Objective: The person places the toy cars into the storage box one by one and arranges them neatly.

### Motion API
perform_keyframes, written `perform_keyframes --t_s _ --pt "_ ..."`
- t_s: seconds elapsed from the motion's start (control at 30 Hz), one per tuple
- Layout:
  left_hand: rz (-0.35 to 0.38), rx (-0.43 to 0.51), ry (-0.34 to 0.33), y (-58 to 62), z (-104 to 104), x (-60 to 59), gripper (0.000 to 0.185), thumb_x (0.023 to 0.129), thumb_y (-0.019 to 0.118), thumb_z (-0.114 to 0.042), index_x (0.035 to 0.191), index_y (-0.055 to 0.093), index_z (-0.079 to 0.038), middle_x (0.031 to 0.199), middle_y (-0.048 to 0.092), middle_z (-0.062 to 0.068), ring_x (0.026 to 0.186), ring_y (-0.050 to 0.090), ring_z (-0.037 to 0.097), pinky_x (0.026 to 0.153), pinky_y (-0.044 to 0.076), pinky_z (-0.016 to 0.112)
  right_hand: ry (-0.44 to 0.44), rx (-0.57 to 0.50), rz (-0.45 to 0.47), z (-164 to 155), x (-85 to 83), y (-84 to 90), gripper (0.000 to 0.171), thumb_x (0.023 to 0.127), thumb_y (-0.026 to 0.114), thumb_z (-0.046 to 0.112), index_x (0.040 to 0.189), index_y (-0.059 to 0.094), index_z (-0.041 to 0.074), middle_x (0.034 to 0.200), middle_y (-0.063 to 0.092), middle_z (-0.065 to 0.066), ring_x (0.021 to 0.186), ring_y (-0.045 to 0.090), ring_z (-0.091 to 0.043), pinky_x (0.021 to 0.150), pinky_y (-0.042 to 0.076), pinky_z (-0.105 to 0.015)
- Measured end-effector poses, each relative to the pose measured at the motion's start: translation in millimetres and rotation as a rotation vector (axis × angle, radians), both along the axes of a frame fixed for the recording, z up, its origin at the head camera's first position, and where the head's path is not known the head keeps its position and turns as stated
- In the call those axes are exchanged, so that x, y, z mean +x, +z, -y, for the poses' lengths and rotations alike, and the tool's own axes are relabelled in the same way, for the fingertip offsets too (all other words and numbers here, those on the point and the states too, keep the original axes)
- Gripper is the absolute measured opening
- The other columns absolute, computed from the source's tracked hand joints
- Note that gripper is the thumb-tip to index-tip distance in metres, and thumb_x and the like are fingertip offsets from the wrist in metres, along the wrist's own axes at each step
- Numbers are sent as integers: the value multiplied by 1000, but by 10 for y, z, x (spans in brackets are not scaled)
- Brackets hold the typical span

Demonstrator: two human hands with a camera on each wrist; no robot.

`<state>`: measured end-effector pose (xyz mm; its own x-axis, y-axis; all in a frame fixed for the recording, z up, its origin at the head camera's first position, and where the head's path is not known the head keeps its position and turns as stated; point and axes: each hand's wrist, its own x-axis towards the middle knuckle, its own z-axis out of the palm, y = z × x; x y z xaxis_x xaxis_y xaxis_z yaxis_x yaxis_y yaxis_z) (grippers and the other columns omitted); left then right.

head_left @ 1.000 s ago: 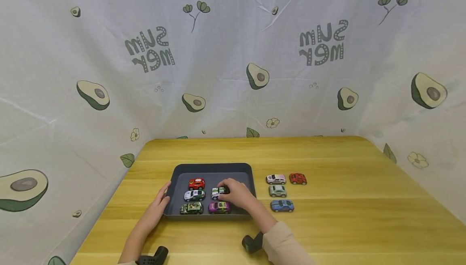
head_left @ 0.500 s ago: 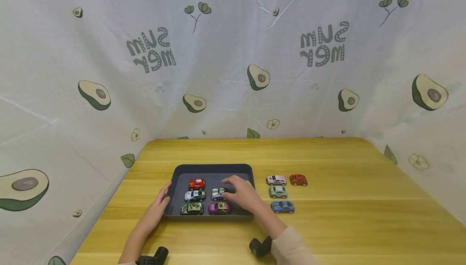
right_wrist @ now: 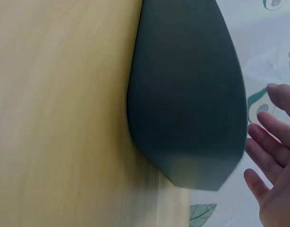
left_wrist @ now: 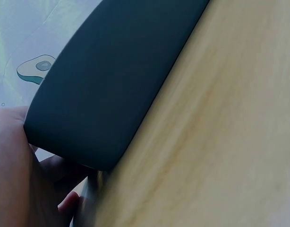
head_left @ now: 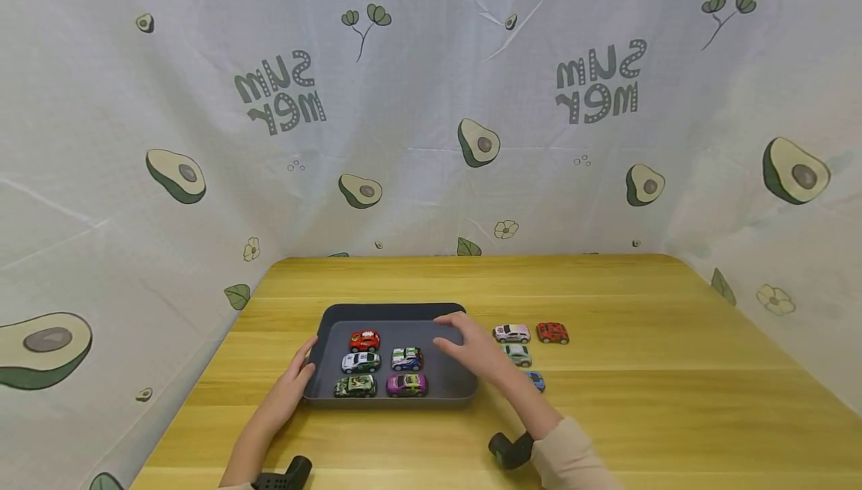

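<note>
A dark tray (head_left: 397,310) sits on the wooden surface (head_left: 606,415), left of the middle and nearer the front edge than the back. Five toy cars stand inside it in two columns. The left column holds a red car (head_left: 364,340) at the back, a white car (head_left: 360,362) in the middle and a green car (head_left: 354,385) at the front. Beside them are a white-and-green car (head_left: 407,358) and, at the front, a purple car (head_left: 406,384). The right part of the tray floor is bare.

The left hand (head_left: 294,381) rests against the tray's left wall, thumb up at the rim, fingers (left_wrist: 68,203) bent round the near left corner underneath, as the left wrist view shows.

The right hand (head_left: 475,349) hovers over the tray's right edge, holding nothing, its fingers (right_wrist: 272,142) spread and loosely straight.

On the surface just right of the tray stand four more cars: a pink-and-white car (head_left: 512,333) and a dark red car (head_left: 552,333) side by side at the back, a pale green car (head_left: 520,354) in front of the pink one, and a blue car (head_left: 535,381) nearest the front, both partly hidden by the right hand and wrist.
</note>
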<state>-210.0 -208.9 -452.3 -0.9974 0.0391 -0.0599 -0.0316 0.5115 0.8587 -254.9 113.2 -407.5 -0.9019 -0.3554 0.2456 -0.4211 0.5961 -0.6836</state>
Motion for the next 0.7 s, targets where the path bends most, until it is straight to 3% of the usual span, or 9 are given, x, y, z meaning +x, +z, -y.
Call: perform_keyframes --t_s 0.23,0.7 --pt "-4 -2 1 -7 3 1 49 98 30 -26 145 15 -21 152 11 19 137 12 43 108 15 60 -66 -19 6 -163 7 18 36 87 60 23 121 56 13 122 57 -6 118 51 -26 98 41 -47" --pt "-18 17 -3 -13 0 -1 49 99 29 -24 145 15 -22 152 11 18 138 12 42 108 15 59 -90 -1 -54 -629 -55 9 45 86 61 26 126 51 8 126 53 -14 118 48 -34 94 41 -53"
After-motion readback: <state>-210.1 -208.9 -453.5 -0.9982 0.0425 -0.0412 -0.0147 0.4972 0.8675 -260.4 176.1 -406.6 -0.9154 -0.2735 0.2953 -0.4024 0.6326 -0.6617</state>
